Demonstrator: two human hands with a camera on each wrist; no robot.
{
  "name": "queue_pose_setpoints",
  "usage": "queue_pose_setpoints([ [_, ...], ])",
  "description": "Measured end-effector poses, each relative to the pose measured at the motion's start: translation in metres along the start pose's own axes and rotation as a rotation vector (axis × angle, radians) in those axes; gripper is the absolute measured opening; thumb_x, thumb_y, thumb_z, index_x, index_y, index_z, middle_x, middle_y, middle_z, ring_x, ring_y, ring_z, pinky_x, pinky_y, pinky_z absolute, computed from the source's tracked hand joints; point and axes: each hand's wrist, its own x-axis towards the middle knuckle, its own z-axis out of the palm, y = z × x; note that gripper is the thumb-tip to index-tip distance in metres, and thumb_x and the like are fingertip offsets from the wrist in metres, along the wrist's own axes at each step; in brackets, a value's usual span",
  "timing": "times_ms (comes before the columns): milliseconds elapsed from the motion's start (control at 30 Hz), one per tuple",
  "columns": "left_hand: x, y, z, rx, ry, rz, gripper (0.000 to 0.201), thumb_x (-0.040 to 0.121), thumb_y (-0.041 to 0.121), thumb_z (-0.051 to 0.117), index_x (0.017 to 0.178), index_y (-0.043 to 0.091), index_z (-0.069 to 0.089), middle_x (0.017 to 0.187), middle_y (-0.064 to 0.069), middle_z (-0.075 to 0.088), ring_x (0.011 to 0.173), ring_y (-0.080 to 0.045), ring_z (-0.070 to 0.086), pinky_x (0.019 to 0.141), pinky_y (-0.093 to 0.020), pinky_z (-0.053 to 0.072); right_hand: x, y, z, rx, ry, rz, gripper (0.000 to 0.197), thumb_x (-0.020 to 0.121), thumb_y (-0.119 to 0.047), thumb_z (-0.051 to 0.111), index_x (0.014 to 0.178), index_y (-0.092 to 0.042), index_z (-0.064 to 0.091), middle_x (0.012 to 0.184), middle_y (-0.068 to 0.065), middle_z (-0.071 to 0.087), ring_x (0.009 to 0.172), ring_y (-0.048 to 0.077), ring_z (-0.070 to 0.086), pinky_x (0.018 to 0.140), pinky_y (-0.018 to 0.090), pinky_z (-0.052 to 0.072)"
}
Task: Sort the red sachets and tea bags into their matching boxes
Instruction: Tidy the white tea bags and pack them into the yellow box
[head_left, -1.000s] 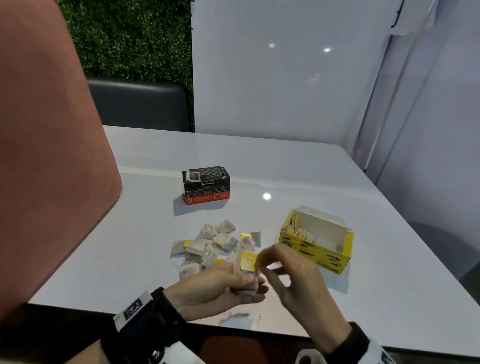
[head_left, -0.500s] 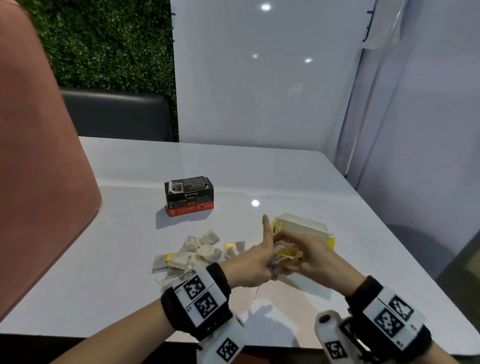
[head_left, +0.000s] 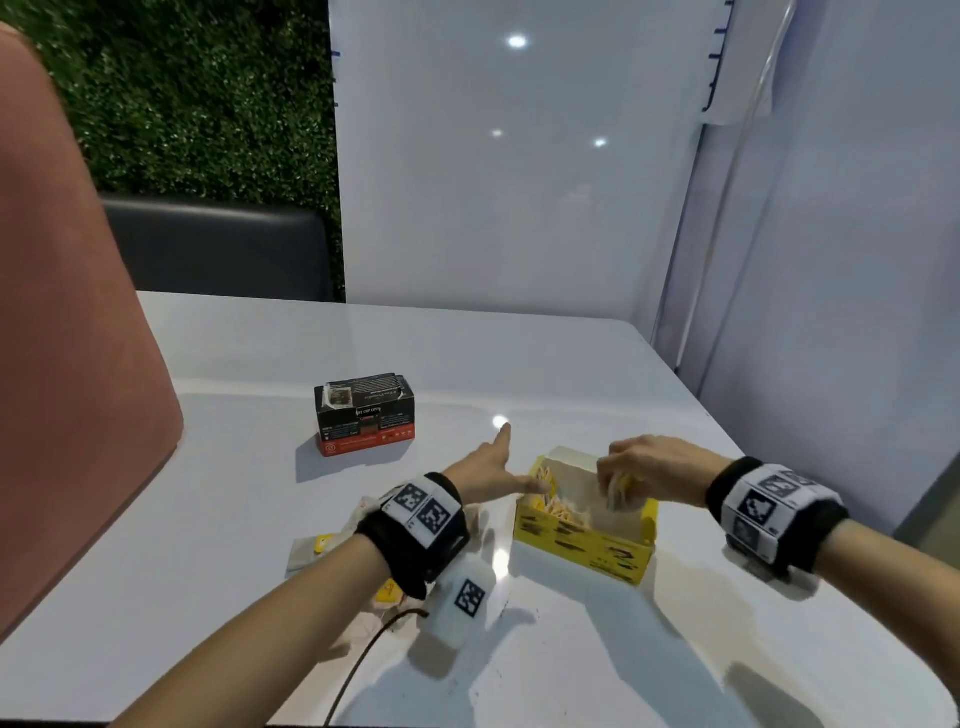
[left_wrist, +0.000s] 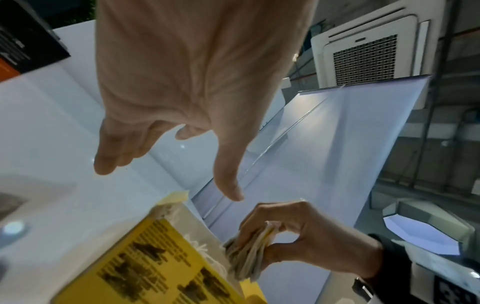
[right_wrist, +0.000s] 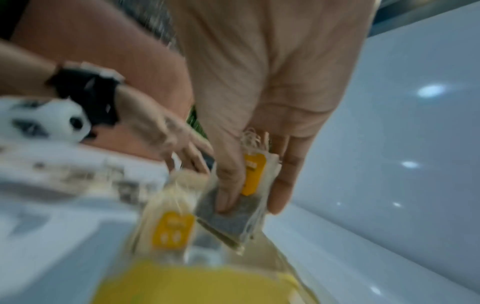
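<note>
head view: over a white surface (head_left: 571, 364), the right hand (head_left: 654, 467) pinches a small bunch of tea bags (head_left: 621, 491) just above the open yellow box (head_left: 582, 540), which already has tea bags standing along its left side. the left hand (head_left: 493, 475) hovers beside the box's left end, fingers spread and holding nothing. a loose heap of tea bags (head_left: 317, 545) lies on the surface under the left forearm, partly hidden by it. the black-and-red box (head_left: 363, 415) sits well apart, farther back; whether it holds any red sachets cannot be told, and no red sachet shows anywhere.

left wrist view: the left hand (left_wrist: 192, 86) hangs open, thumb and fingers straight, touching nothing. below it the right hand (left_wrist: 298, 236) grips the stacked tea bags (left_wrist: 249, 255) between thumb and fingers at the mouth of the yellow box (left_wrist: 166, 267).

right wrist view: blurred, but the right hand's fingers (right_wrist: 228, 185) are curled round tea bags (right_wrist: 233, 218) with a yellow tag, just over the yellow box (right_wrist: 194, 283); another tagged bag stands inside.

judged from this, the tea bag sorting is under way and well short of done: one bunch is about to go in and the heap on the surface is left. the sachet half looks finished or out of sight.
</note>
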Motion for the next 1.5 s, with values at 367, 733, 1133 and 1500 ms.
queue_pose_setpoints([
  [367,0.041,-0.003,0.014,-0.088,-0.05,-0.071,0.033,0.088,0.003,0.041,0.12,-0.001,0.049,0.125,-0.02,0.054,0.107,-0.034,0.059,0.084,-0.045,0.056,0.036,-0.007,0.02,-0.166,-0.026,-0.293,0.032,0.082,-0.008,0.057,0.113,-0.019,0.06,0.113,0.004,0.064,0.109,0.026,0.047,0.083,0.036,0.044],
  [733,0.037,0.002,0.008,-0.191,-0.17,-0.044,0.035,0.096,0.013,0.044,0.125,-0.004,0.051,0.12,-0.025,0.06,0.109,-0.037,0.06,0.091,-0.049,0.051,0.06,-0.017,0.038,-0.208,0.104,-0.351,0.029,0.091,-0.013,0.05,0.12,-0.015,0.052,0.118,0.009,0.058,0.107,0.028,0.046,0.078,0.042,0.05],
  [1133,0.045,-0.008,0.01,-0.267,-0.053,-0.145,0.052,0.088,-0.007,0.04,0.139,-0.002,0.028,0.129,-0.026,0.047,0.11,-0.038,0.058,0.089,-0.052,0.052,0.018,-0.029,0.035,0.332,0.148,0.34,0.024,0.088,-0.007,0.054,0.108,-0.005,0.041,0.11,0.012,0.055,0.084,0.022,0.045,0.059,0.024,0.034],
  [1500,0.046,-0.003,0.015,-0.337,-0.165,-0.107,0.034,0.093,-0.005,0.039,0.126,-0.006,0.047,0.116,-0.024,0.06,0.098,-0.035,0.063,0.09,-0.047,0.052,0.053,-0.04,0.06,0.389,0.137,0.645,0.018,0.087,-0.028,0.056,0.083,-0.013,0.048,0.097,0.011,0.064,0.096,0.03,0.061,0.076,0.033,0.047],
])
